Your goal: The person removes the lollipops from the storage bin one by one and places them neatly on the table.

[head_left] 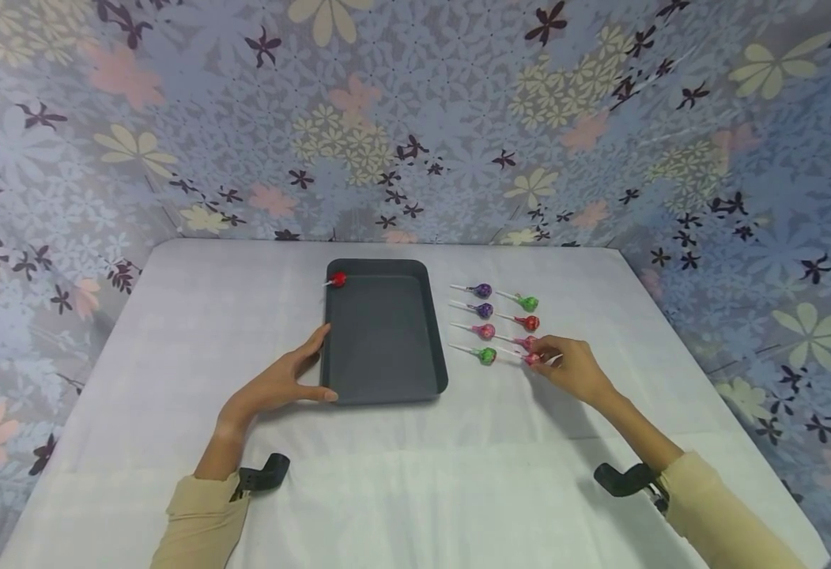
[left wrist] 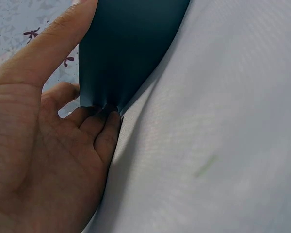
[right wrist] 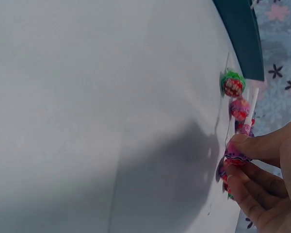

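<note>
My left hand rests at the left side of a dark grey tray. Its thumb touches near the front corner; the fingertips meet the side wall, and in the left wrist view the smaller fingers bend against it. My right hand pinches a pink lollipop by its wrapped head between thumb and fingertips, its white stick pointing toward the tray. Just behind it lies another pink lollipop, partly covered by the fingers. A red lollipop lies in the tray's far left corner, stick over the rim.
Right of the tray, lollipops lie in two columns, sticks pointing left: two purple ones, a pink one and a green one, then another green one and a red one. White cloth covers the table.
</note>
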### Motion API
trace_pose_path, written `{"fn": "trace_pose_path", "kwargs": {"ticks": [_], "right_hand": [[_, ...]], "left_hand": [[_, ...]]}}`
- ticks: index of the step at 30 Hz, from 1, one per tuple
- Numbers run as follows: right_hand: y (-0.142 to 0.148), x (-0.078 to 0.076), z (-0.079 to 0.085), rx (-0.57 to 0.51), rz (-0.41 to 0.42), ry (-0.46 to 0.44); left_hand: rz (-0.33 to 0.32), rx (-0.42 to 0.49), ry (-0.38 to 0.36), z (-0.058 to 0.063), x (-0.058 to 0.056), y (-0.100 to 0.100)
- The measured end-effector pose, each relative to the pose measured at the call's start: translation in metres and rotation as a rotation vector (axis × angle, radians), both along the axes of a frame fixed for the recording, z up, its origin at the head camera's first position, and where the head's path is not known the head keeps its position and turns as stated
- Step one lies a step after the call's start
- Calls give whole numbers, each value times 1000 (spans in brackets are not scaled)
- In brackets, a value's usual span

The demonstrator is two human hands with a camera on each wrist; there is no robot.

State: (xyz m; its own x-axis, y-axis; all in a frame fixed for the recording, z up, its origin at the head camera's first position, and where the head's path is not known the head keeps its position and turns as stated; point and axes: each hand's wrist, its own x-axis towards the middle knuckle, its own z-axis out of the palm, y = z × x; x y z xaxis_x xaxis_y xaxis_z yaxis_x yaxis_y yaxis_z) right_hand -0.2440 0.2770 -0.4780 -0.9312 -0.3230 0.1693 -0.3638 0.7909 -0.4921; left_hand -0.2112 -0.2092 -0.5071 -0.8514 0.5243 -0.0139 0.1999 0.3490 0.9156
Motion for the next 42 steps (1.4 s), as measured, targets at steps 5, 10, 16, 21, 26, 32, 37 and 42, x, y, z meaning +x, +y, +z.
{"fn": "trace_pose_path", "kwargs": {"ticks": [5, 10, 16, 21, 26, 32, 37, 42], "right_hand": [[5, 3, -4, 10, -24, 11], [6, 6, -7, 25, -57, -26], [7, 6, -10, 33, -74, -49], [9, 5, -11, 30, -63, -36], [9, 6, -10, 44, -60, -24], [9, 4, -10, 32, -55, -19], [10, 4, -13, 31, -68, -18], [10, 5, -13, 37, -63, -45]], "left_hand": [[4, -2, 4, -1, 1, 0], [0, 10, 1, -1, 1, 1], [-2, 10, -2, -1, 1, 1], [0, 7, -3, -2, 1, 1], [-4, 12, -5, -1, 0, 1], [1, 8, 0, 0, 0, 1], [0, 11, -4, -1, 0, 1], [3, 8, -4, -1, 0, 1]]}}
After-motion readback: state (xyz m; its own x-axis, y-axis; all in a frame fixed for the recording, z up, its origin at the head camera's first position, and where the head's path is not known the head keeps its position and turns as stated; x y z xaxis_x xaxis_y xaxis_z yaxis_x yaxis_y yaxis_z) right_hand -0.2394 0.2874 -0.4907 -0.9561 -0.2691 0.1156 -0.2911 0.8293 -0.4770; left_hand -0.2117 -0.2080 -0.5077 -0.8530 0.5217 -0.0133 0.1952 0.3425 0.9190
